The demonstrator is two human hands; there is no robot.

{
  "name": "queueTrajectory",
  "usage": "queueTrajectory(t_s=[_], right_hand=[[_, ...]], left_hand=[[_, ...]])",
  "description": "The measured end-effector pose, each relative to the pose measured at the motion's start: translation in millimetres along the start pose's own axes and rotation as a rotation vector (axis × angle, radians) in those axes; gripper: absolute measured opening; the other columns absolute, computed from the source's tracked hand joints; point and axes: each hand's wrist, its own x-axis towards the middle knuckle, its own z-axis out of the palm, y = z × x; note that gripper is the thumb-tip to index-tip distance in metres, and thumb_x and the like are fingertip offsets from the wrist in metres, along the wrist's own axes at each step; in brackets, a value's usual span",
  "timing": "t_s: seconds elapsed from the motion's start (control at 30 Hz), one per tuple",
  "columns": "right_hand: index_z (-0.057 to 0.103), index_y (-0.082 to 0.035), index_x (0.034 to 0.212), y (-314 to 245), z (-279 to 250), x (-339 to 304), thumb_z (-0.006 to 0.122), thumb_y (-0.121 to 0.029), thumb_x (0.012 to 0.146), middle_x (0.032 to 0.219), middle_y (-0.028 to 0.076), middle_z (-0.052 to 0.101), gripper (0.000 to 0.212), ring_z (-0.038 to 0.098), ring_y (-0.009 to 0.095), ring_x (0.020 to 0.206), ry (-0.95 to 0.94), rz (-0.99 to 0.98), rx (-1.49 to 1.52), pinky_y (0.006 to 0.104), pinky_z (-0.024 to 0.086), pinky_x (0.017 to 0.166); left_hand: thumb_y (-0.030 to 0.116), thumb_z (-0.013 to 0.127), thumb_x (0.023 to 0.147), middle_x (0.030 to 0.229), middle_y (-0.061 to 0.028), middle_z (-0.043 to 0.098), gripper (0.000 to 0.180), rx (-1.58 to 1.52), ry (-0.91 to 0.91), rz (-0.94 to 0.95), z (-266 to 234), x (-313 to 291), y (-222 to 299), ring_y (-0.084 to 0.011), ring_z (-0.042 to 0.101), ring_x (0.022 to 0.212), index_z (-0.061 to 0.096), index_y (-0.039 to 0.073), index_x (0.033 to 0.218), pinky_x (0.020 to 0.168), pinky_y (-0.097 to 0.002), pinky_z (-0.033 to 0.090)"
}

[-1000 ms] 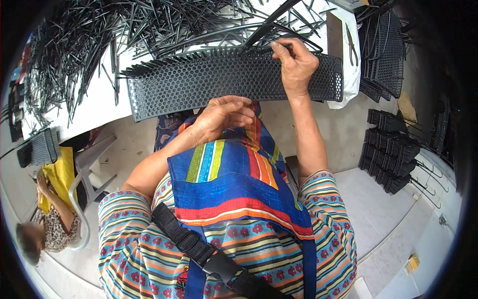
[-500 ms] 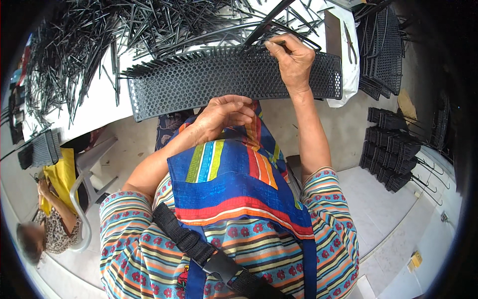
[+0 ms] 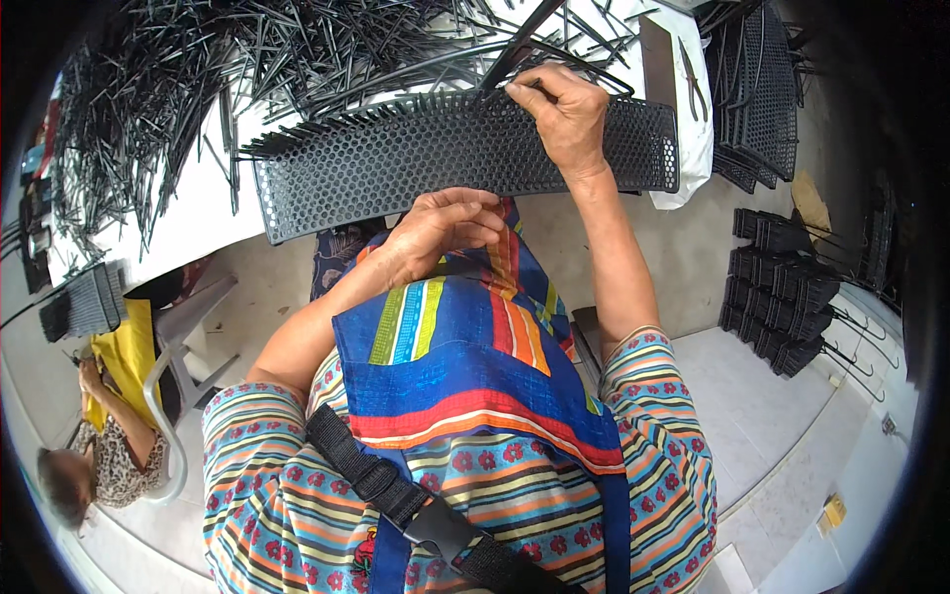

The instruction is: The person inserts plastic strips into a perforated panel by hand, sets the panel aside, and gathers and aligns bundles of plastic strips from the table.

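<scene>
Head view: one black perforated panel (image 3: pixel 396 158), laid along the near edge of the table (image 3: pixel 193 216); its far rim is lined with black strips (image 3: pixel 332 125) leftward of the right hand (image 3: pixel 569 117), the stretch rightward being judged unfilled. The right fingertips are held close at that rim, whether clamped on a strip cannot be told; the left hand's (image 3: pixel 443 233) fingers are parted, nothing held. Loose strips (image 3: pixel 148 109) are heaped beyond.

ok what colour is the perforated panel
The perforated panel is black with rows of small holes; the head view shows it best.
</scene>
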Motion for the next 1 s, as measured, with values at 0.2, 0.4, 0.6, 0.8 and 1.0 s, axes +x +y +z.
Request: queueTrajectory(t_s=[0.2,0.4,0.6,0.8,1.0], right_hand=[[0.071,-0.001,0.078,9.9,5.8,-5.5,0.075,-0.011,0.076,0.069,0.008,0.067,0.011,0.062,0.015,0.058,0.072,0.203,0.086,0.0277,0.046,0.053],[0.070,0.000,0.076,7.6,8.1,-6.7,0.074,-0.006,0.077,0.065,0.005,0.064,0.007,0.059,0.011,0.055,0.174,0.139,0.082,0.0257,0.043,0.050],[0.069,0.001,0.075,5.5,10.3,-10.2,0.072,-0.002,0.079,0.063,0.002,0.062,0.006,0.056,0.007,0.051,0.328,0.223,0.224,0.0224,0.040,0.046],[0.069,-0.001,0.078,6.5,7.4,-11.3,0.073,-0.004,0.077,0.063,0.003,0.062,0.005,0.060,0.010,0.055,0.211,0.182,0.124,0.0239,0.043,0.050],[0.071,-0.001,0.082,-0.5,11.1,-9.8,0.074,-0.005,0.077,0.069,0.006,0.065,0.007,0.061,0.012,0.055,0.213,0.186,0.075,0.0266,0.046,0.051]], left_hand=[[0.014,0.052,0.097,0.102,-0.0137,0.070,0.031,-0.013,-0.025,0.012,-4.2,2.8,-4.0,-0.0198,0.070,0.088,0.057,-0.001,0.124,0.079,-0.0317,0.055],[0.013,0.052,0.097,0.102,-0.0139,0.070,0.031,-0.008,-0.019,0.006,-3.6,2.6,-3.4,-0.0201,0.070,0.088,0.057,-0.001,0.124,0.080,-0.0312,0.055],[0.014,0.053,0.097,0.102,-0.0137,0.070,0.031,-0.012,-0.031,0.016,-3.8,1.4,-3.8,-0.0197,0.070,0.087,0.057,0.000,0.124,0.080,-0.0305,0.055],[0.015,0.053,0.097,0.102,-0.0131,0.070,0.031,-0.007,-0.026,0.014,-2.7,1.0,-3.7,-0.0192,0.070,0.088,0.057,0.000,0.125,0.079,-0.0300,0.055],[0.015,0.053,0.097,0.102,-0.0125,0.070,0.032,0.010,-0.015,0.008,-4.2,1.6,-3.6,-0.0189,0.070,0.088,0.057,0.001,0.125,0.080,-0.0303,0.055]])
